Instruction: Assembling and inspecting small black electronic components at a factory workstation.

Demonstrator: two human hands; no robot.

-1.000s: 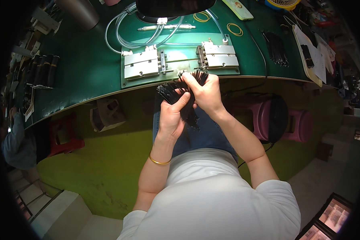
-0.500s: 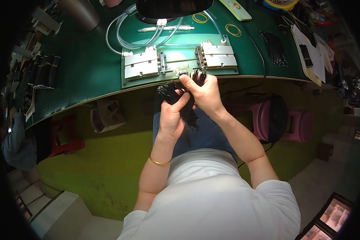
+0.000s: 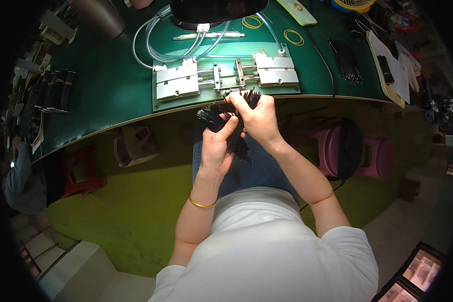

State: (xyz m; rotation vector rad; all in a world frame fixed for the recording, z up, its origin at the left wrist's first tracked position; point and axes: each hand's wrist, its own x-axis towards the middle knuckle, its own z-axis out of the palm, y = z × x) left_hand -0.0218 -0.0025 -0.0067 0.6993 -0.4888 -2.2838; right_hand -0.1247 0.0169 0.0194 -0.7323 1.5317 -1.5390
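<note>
Both hands are together just in front of the bench edge. My left hand is closed around a bunch of thin black wires that fans out to the left. My right hand grips another bunch of black wires, its thumb and fingers pinched at the fixture's front edge. Dark wire ends hang below the hands, over my lap. Beyond them is a pneumatic clamping fixture with two silver cylinder blocks. Its left jaw plate and right jaw plate stand close together on extended rods. The fingertips partly hide the wire ends there.
Clear air hoses loop behind the fixture, near a white pen and yellow rubber bands. Black wire bundles lie at the left and right. Pink stools and a red stool stand below the bench.
The fixture's two jaw plates have moved inward toward each other, with their rods extended. My hands and the wire bunches have hardly moved.
</note>
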